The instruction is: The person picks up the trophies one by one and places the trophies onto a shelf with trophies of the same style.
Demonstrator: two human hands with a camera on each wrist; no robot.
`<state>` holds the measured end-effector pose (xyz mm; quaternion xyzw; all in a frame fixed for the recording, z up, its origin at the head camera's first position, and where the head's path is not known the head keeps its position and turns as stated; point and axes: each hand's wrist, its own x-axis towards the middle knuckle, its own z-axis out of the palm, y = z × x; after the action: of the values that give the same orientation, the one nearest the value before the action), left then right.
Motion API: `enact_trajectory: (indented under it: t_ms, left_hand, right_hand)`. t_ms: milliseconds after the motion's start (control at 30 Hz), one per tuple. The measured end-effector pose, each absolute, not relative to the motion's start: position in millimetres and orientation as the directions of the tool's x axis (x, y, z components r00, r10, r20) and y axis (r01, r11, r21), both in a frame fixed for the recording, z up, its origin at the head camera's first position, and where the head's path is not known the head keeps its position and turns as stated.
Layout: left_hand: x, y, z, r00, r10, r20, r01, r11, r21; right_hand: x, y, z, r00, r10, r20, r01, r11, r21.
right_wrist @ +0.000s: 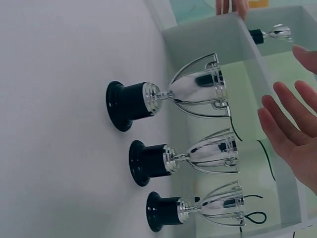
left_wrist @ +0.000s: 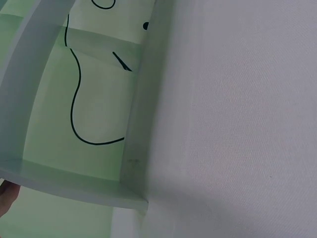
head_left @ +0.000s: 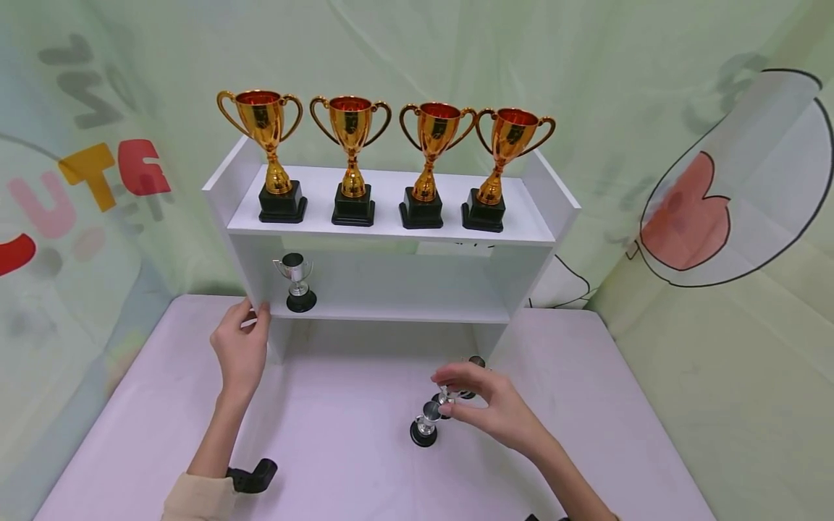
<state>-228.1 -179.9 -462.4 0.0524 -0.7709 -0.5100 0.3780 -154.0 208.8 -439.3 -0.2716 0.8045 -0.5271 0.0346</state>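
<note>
My left hand point(head_left: 241, 351) grips the left side panel of a white shelf unit point(head_left: 391, 318), thumb at its front edge by the middle board. Fingers of that hand also show at the panel's edge in the right wrist view. Over the table, my right hand point(head_left: 495, 409) hovers with fingers spread and nothing between them. Beneath and beside it stand three small silver trophies on round black bases: a front one point(head_left: 425, 425), a middle one point(right_wrist: 153, 159) and a rear one point(right_wrist: 168, 210). Another silver trophy point(head_left: 296, 278) stands upright at the left of the middle board.
Several gold trophies on square black bases, one a tall gold trophy point(head_left: 352, 137), line the top board. The unit stands towards the back of a table point(head_left: 352, 434) with a pale cover. Printed curtains point(head_left: 717, 325) enclose the table behind and at both sides.
</note>
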Motion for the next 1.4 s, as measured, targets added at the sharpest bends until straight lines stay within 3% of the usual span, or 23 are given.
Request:
enact_trajectory:
  t_ms: [600, 1400]
  left_hand:
    - [-228.0, -179.7, -462.8, -0.706, -0.470, 0.529, 0.298, 0.481, 0.825]
    - [-226.8, -178.6, -461.6, -0.709, -0.466, 0.530, 0.296, 0.486, 0.823]
  right_hand:
    - [-148.8, 197.7, -469.4, -0.805, -0.449, 0.389, -0.555, 0.336, -0.761]
    - [-141.8, 194.2, -489.0, -0.866, -0.419, 0.274, -0.445, 0.395, -0.804]
